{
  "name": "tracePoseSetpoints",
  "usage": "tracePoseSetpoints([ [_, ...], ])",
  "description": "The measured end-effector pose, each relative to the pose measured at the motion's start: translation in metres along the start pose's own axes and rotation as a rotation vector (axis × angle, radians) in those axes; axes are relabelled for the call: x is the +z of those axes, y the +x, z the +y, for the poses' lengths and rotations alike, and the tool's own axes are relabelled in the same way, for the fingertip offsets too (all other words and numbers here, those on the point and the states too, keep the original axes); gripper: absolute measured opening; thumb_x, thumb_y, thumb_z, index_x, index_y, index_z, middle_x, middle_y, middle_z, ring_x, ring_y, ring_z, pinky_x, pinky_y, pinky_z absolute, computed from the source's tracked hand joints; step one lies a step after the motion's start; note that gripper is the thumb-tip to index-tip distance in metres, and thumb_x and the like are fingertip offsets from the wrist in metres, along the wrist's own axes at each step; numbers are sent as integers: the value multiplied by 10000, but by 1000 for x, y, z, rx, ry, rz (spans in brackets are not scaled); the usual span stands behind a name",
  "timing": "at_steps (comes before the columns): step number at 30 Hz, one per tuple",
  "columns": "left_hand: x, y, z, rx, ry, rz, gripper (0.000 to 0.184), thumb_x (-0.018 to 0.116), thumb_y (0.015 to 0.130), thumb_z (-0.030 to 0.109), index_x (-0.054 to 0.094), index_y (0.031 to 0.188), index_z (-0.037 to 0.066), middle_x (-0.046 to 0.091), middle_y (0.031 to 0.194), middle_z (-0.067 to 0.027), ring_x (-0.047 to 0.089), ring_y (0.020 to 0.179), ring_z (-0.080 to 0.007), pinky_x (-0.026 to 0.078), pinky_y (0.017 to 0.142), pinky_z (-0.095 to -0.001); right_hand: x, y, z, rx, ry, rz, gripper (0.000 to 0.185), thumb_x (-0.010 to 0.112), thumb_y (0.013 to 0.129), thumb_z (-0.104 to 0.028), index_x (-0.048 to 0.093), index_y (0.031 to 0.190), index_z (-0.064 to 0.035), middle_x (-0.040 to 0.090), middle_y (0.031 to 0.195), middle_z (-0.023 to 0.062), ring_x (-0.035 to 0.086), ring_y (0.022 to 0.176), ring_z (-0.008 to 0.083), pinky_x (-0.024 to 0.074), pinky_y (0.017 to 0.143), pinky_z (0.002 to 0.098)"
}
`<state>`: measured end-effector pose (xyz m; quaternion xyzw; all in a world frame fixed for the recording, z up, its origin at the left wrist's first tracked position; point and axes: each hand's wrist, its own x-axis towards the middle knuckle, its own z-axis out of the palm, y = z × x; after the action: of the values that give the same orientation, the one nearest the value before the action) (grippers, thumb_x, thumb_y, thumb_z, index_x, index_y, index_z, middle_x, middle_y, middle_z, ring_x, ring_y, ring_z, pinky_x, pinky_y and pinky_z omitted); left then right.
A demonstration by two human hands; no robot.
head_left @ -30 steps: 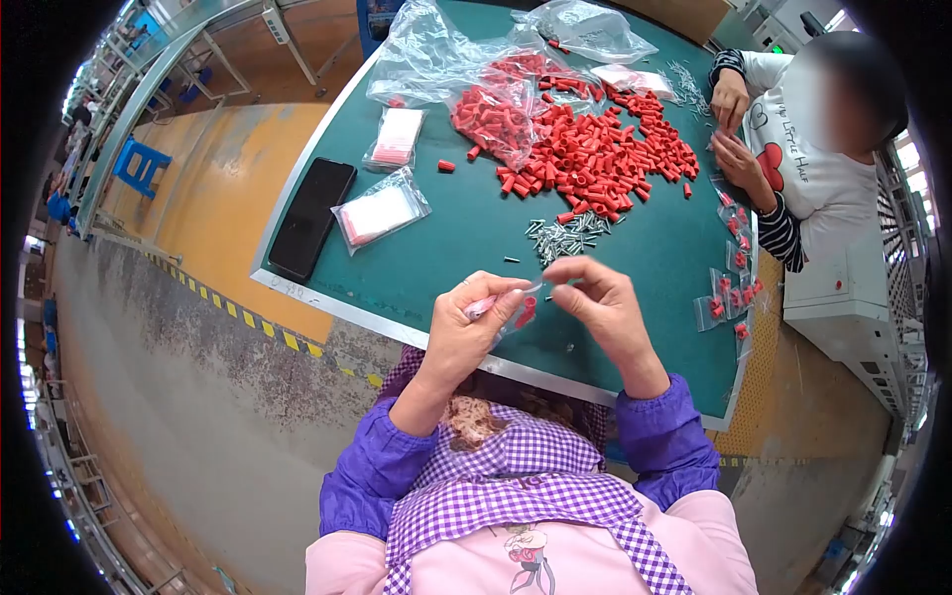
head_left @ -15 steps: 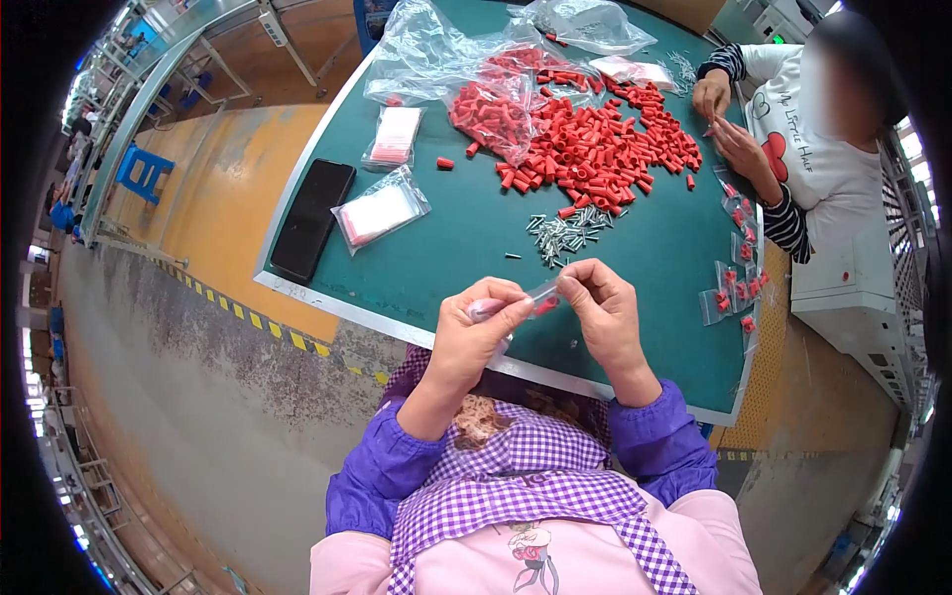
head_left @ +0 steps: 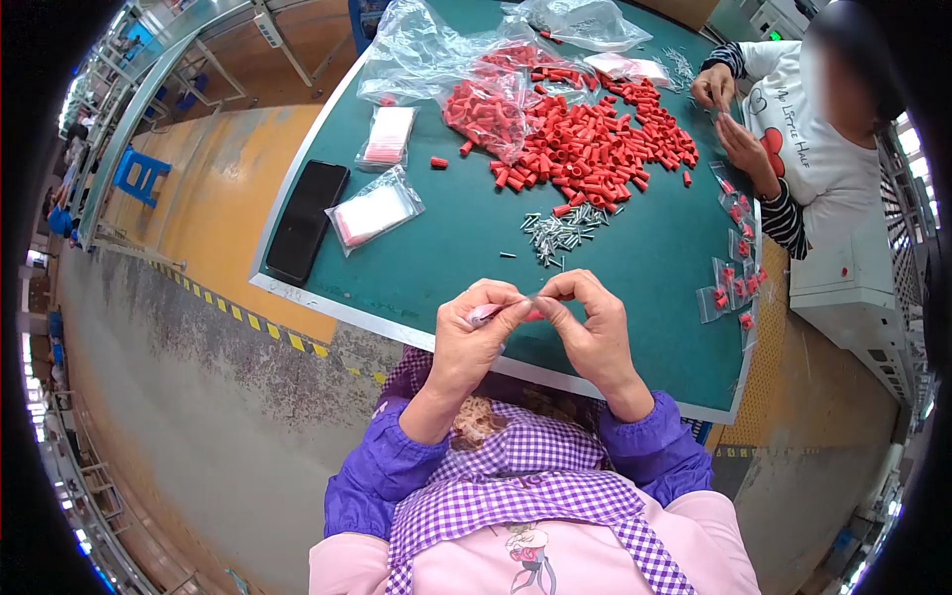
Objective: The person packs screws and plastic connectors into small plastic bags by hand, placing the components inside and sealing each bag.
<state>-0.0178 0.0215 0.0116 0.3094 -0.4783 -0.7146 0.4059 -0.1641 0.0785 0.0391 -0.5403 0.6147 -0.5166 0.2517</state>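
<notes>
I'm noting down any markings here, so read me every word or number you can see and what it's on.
"MY LITTLE HALF": the co-worker's white shirt.
Too small or blurred to read: marks on the table edge, a label on a metal frame, and lettering on the checked apron.

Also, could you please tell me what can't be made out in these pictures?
- Head view: most of the bag between the left hand and right hand, hidden by fingers.
- Head view: what the co-worker's hands hold, too small.
- Head view: how many red caps there are, as they overlap.
- Head view: the brown box, cut off by the top edge.
</notes>
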Motion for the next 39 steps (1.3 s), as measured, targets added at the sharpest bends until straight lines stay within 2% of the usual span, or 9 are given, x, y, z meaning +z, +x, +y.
tracePoseSetpoints([
  [9,8,2,-1,-186,-107,-81,109,641,882,81,622,964,11,609,879,-14,510,657,-44,402,546,-189,-13,-7,-1,87,35,-4,67,664,810,-35,612,844,-12,606,749,65,574,734,200,452,672,301],
  [11,5,4,-1,-287,-243,-50,146,617,899,100,608,1012,7,608,891,-35,520,659,-59,418,547,-204,-32,-10,4,113,-19,226,59,657,815,-19,612,852,-11,596,777,78,572,725,213,451,672,300],
  [15,-12,15,-12,-307,-769,-96,247,570,904,118,544,1125,11,566,941,-132,541,724,-155,477,645,-297,-102,-10,19,-142,-774,526,51,654,835,-37,630,876,-18,606,828,87,587,777,219,460,680,306],
  [19,-4,17,-13,-359,-925,-82,289,550,904,99,506,1180,24,570,970,-130,559,822,-201,499,772,-340,-105,-15,16,-246,-891,581,63,645,863,-70,641,885,-12,625,827,59,587,774,166,467,674,292],
  [21,2,16,-13,-373,-963,-84,302,545,908,99,495,1197,29,572,983,-128,569,863,-215,505,816,-357,-72,-20,17,199,-146,334,98,632,890,-101,645,891,-4,637,815,32,575,714,110,473,641,262],
  [24,6,15,-12,-336,-927,-76,316,549,918,101,487,1219,27,594,1042,-131,588,931,-211,504,839,-326,-18,-19,17,410,245,47,129,633,897,-117,627,908,12,624,763,29,564,653,67,454,553,209],
  [27,5,13,-14,-263,-873,-93,323,535,932,126,475,1238,45,577,1100,-141,583,1019,-250,487,913,-391,7,-10,10,564,455,-135,146,647,884,-110,611,910,29,617,730,32,577,659,65,449,527,196],
  [33,7,7,-10,-251,-795,-108,365,562,936,169,453,1263,49,563,1200,-166,550,1121,-260,452,986,-402,32,-8,17,409,482,23,97,661,853,-60,626,883,26,665,775,63,597,707,62,481,600,235],
  [39,9,7,-14,-273,-805,-58,360,543,951,228,452,1250,49,544,1247,-172,525,1163,-268,442,1005,-397,30,-8,6,142,-47,103,68,648,854,-52,640,890,5,652,749,76,601,634,121,463,560,274],
])
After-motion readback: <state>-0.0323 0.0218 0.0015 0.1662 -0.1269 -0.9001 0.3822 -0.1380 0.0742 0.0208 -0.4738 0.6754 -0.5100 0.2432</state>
